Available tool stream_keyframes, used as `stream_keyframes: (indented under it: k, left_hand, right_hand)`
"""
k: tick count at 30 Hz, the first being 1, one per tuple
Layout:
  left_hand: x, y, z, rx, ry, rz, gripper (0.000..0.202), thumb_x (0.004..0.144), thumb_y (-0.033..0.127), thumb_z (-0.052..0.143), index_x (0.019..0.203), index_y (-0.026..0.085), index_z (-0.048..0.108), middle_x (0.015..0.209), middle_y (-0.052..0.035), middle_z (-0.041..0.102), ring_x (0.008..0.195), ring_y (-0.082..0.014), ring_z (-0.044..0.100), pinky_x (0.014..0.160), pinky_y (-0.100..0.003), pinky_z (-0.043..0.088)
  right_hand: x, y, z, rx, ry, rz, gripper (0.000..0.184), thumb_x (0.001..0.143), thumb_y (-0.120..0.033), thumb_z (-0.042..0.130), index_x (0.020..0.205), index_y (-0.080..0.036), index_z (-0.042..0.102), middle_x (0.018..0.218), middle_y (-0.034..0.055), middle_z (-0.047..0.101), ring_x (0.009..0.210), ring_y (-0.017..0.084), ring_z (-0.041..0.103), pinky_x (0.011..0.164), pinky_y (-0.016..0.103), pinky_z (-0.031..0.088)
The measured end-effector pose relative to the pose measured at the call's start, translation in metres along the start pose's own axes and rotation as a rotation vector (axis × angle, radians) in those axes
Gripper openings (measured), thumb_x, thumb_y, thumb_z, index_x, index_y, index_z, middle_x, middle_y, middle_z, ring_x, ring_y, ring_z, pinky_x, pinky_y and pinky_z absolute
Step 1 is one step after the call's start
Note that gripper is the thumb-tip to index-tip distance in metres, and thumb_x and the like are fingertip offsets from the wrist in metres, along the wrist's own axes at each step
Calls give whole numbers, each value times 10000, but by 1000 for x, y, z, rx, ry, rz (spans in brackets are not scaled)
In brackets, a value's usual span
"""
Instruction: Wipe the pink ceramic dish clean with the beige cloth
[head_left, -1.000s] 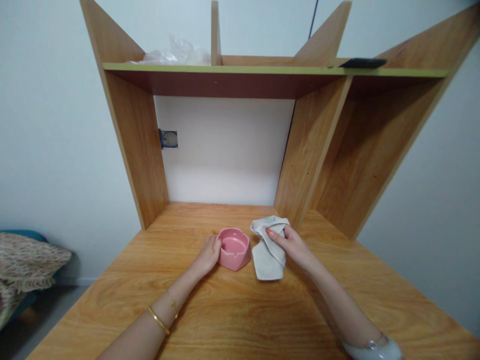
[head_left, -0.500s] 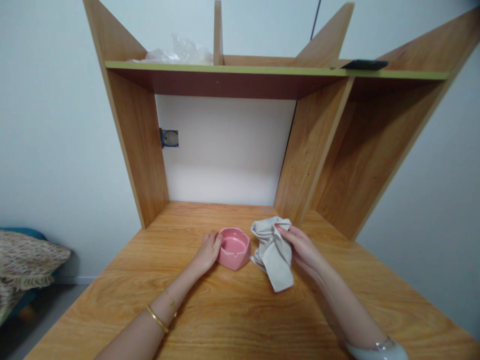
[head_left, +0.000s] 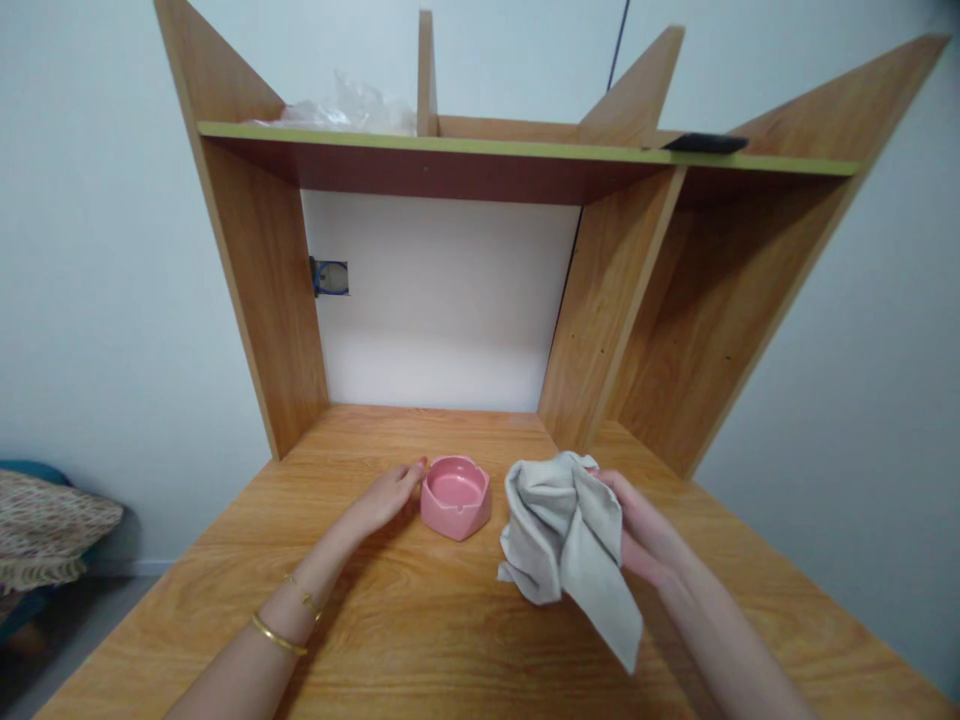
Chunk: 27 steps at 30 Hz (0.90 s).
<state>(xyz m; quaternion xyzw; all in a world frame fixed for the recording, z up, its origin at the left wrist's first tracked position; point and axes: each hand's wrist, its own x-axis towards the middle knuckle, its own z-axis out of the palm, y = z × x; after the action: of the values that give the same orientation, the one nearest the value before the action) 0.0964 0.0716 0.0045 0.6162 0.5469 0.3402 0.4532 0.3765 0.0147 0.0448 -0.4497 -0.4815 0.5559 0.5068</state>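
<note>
On the wooden table (head_left: 420, 640), seen from the head camera, the left hand (head_left: 379, 497) lies low, its fingers (head_left: 409, 472) released and stretched out, the tips touching the left wall of a pink ashtray (head_left: 455, 495). Just right of the ashtray, the right hand (head_left: 641, 522) has its fingers (head_left: 611, 482) grasping a grey cloth (head_left: 566, 530), which hangs bunched from them, one corner drooping toward the table.

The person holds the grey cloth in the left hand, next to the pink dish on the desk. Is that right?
Not quite: the hand is wrong. The cloth is held in the right hand, not the left. The left hand lies open at the side of the pink dish, which does sit on the desk next to the cloth. The head view shows this.
</note>
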Motion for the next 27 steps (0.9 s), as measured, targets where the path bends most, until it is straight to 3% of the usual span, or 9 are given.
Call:
stream_keyframes:
  k: [2,6,11,15,20,23,27]
  left_hand:
    - [-5,2,1,79,-101,-85,650,744,671,275,932,104,532,424,-17,555,389,-151,509,407,-223,350]
    - [-13,10,6,144,-240,-208,722,740,698,209,1142,122,376,410,4,565,353,-125,520,365,-166,331]
    - [-16,18,6,149,-202,-211,652,788,639,218,1185,131,315,405,3,571,335,-119,519,353,-151,337]
    - [-16,18,8,127,-255,-253,627,811,604,227,1203,119,282,423,-27,589,364,-143,551,368,-174,381]
    - [-16,16,13,-2,-316,-298,620,815,581,274,1225,117,242,475,-57,620,468,-181,616,442,-218,454]
    - [-15,15,14,-35,-315,-337,606,827,555,274,1241,117,221,469,-51,616,495,-198,630,477,-249,482]
    - [-11,14,15,-49,-314,-362,563,848,529,221,1234,120,226,468,-47,612,508,-201,636,506,-266,501]
  right_hand:
    - [-9,3,-3,82,56,-12,182,655,-384,541,664,-209,593,704,50,680,708,230,635,666,344,500]
    - [-26,10,-7,203,125,-26,176,555,-324,694,665,-207,621,685,35,670,636,207,622,624,319,496]
    - [-40,15,-11,130,30,55,159,579,-315,713,638,-183,648,629,27,652,566,157,586,574,263,465]
    - [-44,23,-21,-34,32,62,203,621,-374,681,673,-179,658,678,40,662,645,167,591,658,267,452]
    - [-51,56,-33,-256,181,-7,331,604,-513,627,623,-183,607,571,20,601,570,173,548,538,260,432]
    - [-61,78,-32,-447,368,-95,381,558,-560,612,534,-188,538,469,-18,493,477,138,471,454,233,388]
    - [-77,94,-26,-574,477,-162,394,637,-570,529,520,-198,474,465,-40,426,451,111,421,430,209,370]
